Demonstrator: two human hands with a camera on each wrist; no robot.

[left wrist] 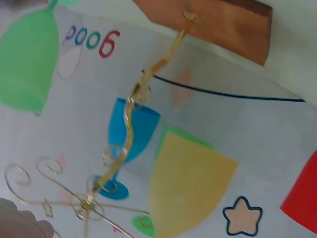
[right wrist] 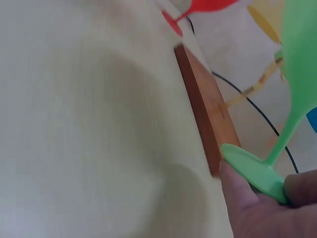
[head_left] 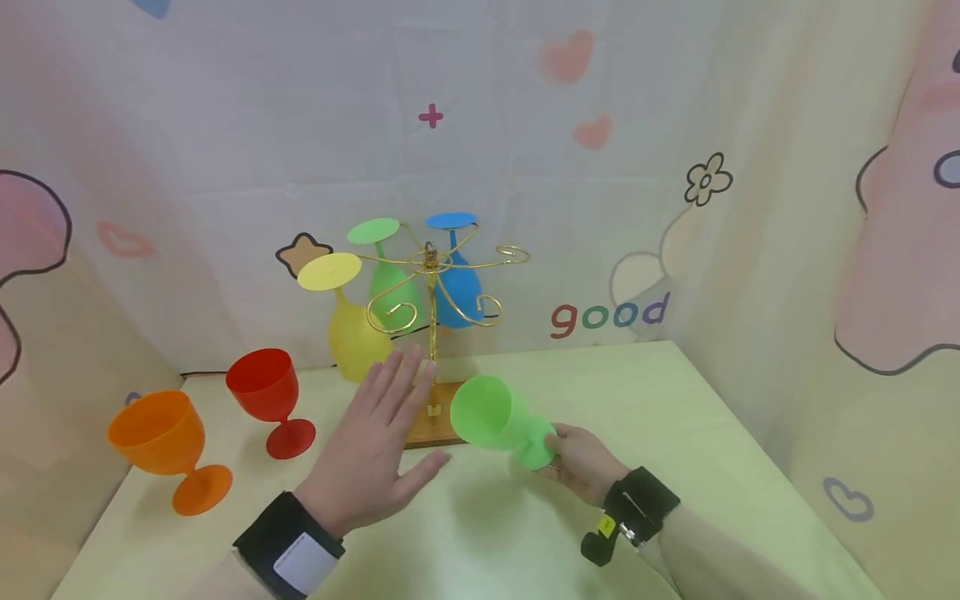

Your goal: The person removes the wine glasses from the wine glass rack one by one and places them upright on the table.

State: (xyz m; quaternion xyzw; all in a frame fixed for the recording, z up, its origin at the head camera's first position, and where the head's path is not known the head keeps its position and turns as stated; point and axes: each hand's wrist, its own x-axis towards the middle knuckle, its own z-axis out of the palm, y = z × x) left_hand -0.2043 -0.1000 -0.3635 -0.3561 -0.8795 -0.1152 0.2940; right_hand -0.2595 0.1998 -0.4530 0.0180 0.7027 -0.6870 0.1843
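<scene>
A light green plastic goblet [head_left: 491, 412] is tilted, its mouth toward the left, with its round foot pinched by my right hand [head_left: 583, 462]. The right wrist view shows thumb and fingers on the rim of that foot [right wrist: 255, 168]. My left hand [head_left: 375, 454] is raised with straight fingers in front of the gold wire rack [head_left: 432, 333] and holds nothing. Upside down on the rack's arms hang a yellow goblet [head_left: 356, 333], another green goblet [head_left: 393, 292] and a blue goblet [head_left: 459, 292]. Some front and right hooks carry nothing.
At the left of the table [head_left: 720, 500] stand an orange goblet [head_left: 161, 437] and a red goblet [head_left: 266, 387], both upright. The rack's wooden base [head_left: 442, 429] rests on the table near the back. A printed curtain [head_left: 510, 167] hangs behind.
</scene>
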